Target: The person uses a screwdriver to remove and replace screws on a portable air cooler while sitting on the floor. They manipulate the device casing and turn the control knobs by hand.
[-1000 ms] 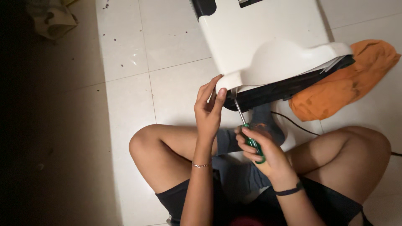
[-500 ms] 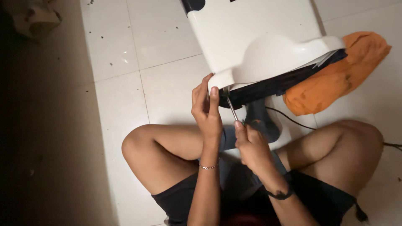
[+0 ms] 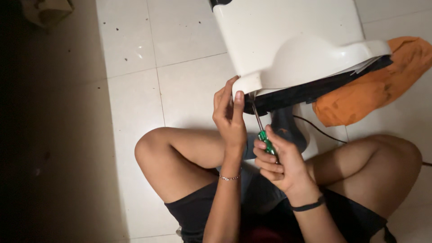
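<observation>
A big white plastic appliance housing (image 3: 288,40) with a black underside (image 3: 315,90) rests tilted in front of my crossed legs. My left hand (image 3: 229,114) grips its lower left corner, fingers curled on the white edge. My right hand (image 3: 276,157) holds a screwdriver with a green handle (image 3: 267,141). Its metal shaft (image 3: 257,116) points up into the dark seam under that corner, right beside my left thumb.
An orange cloth (image 3: 382,87) lies bunched at the right, under the housing's edge. A thin black cable (image 3: 324,134) runs across the white tiled floor (image 3: 180,81) toward my right knee. The left side is dark, with a crumpled rag (image 3: 45,11) at the top.
The view has shifted slightly and both hands sit a little higher against the housing's corner. The screwdriver stays held with its tip at the seam.
</observation>
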